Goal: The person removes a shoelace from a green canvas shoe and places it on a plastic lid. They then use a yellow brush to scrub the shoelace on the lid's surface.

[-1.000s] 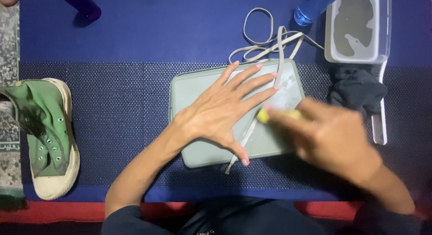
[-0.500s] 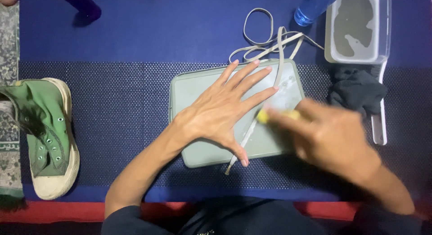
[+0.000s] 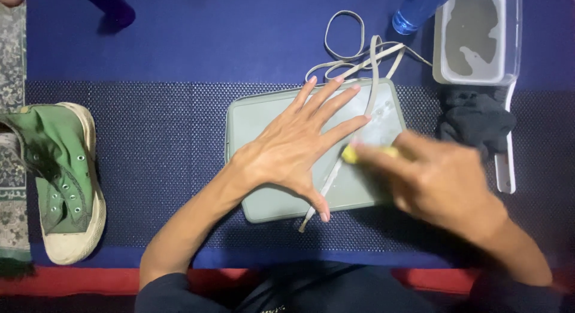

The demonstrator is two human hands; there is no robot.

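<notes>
On the grey-green tray (image 3: 263, 118) almost nothing has changed: left hand (image 3: 296, 148) stays flat, fingers spread, pinning the grey shoelace (image 3: 326, 184), right hand (image 3: 434, 181) still curled round a yellow scrubber (image 3: 350, 154), blurred, scrubbing continues

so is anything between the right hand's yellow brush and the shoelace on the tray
Nothing visible does. The right hand holds the yellow brush right at the shoelace, which lies across the grey-green tray. The left hand presses flat beside it, not in the path.
</notes>
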